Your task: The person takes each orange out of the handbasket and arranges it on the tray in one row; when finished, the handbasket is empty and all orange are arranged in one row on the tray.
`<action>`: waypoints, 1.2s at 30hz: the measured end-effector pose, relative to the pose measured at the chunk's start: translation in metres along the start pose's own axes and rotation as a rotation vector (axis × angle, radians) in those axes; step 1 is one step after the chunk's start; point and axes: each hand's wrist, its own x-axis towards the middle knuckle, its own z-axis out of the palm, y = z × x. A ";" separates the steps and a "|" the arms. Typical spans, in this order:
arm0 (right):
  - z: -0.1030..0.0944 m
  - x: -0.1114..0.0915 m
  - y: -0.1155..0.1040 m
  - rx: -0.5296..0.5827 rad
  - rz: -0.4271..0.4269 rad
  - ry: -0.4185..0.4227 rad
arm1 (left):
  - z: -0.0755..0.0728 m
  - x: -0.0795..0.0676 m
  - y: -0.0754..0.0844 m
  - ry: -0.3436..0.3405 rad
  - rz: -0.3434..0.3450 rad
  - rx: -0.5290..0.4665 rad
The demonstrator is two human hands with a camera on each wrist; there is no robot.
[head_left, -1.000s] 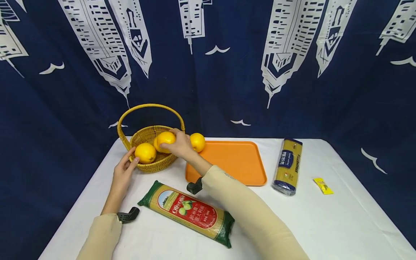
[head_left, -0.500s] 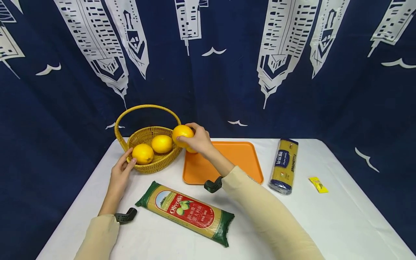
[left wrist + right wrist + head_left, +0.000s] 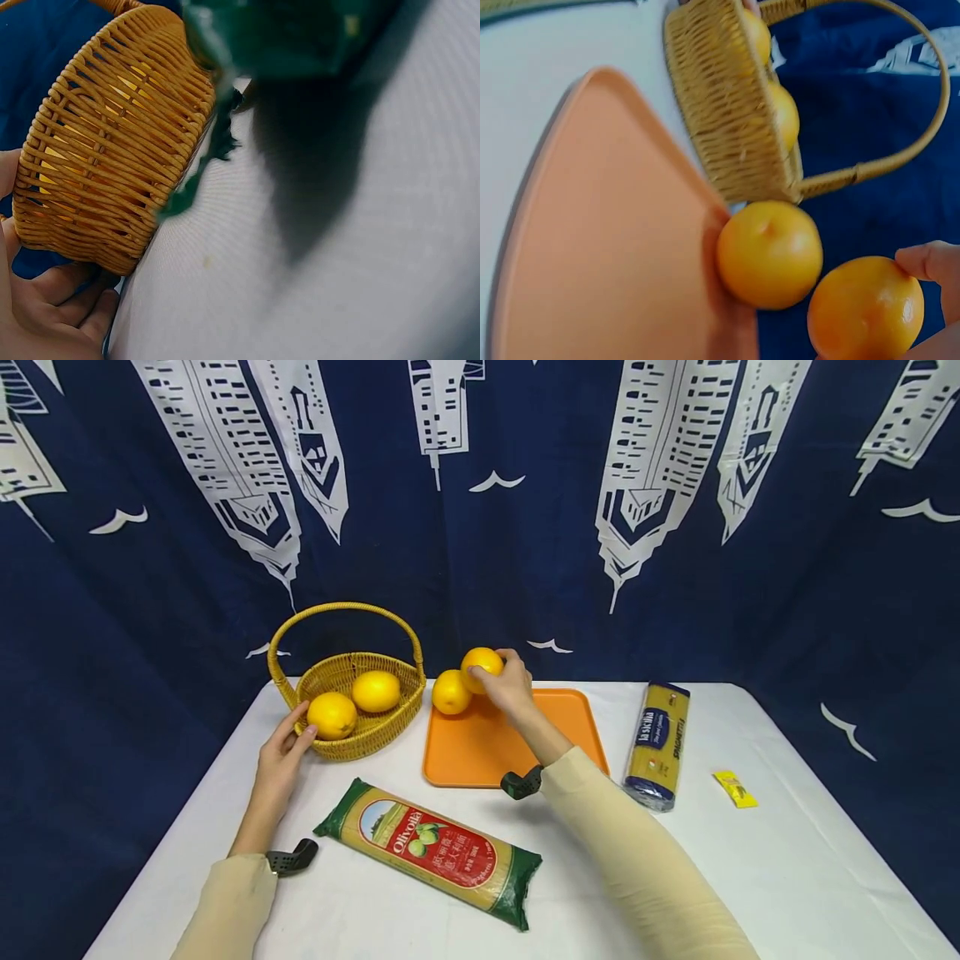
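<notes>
My right hand (image 3: 514, 685) pinches an orange (image 3: 482, 667) between thumb and fingers above the back of the orange tray (image 3: 472, 752). Just left of it, another orange (image 3: 450, 694) sits at the tray's back left corner. My left hand (image 3: 279, 758) grips the near left side of the wicker basket (image 3: 369, 743), thumb by the rim. Inside that basket lie two more oranges, one in front (image 3: 332, 716) and one behind (image 3: 376, 692). The left wrist view has the basket's woven side (image 3: 112, 142) with curled fingers (image 3: 64, 289) beside it.
A green-ended Olivoilà pasta pack (image 3: 435, 852) lies slantwise in front of the tray. Right of the tray are a blue-and-yellow spaghetti pack (image 3: 660, 743) and a small yellow packet (image 3: 735, 788). The basket's tall handle (image 3: 345, 607) arches over it; a dark blue curtain (image 3: 525, 568) hangs behind.
My right hand has lifted an orange out of the basket and carried it right, over the tray. The left hand has stayed at the basket.
</notes>
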 end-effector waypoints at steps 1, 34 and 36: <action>-0.001 0.001 0.004 0.000 0.009 0.015 | 0.000 0.000 0.000 0.000 0.002 0.000; 0.005 0.013 0.054 -0.160 -0.006 -0.016 | 0.000 0.001 0.000 -0.003 -0.008 0.012; 0.006 0.013 0.051 -0.182 -0.048 0.010 | 0.000 0.002 -0.001 0.000 -0.005 0.019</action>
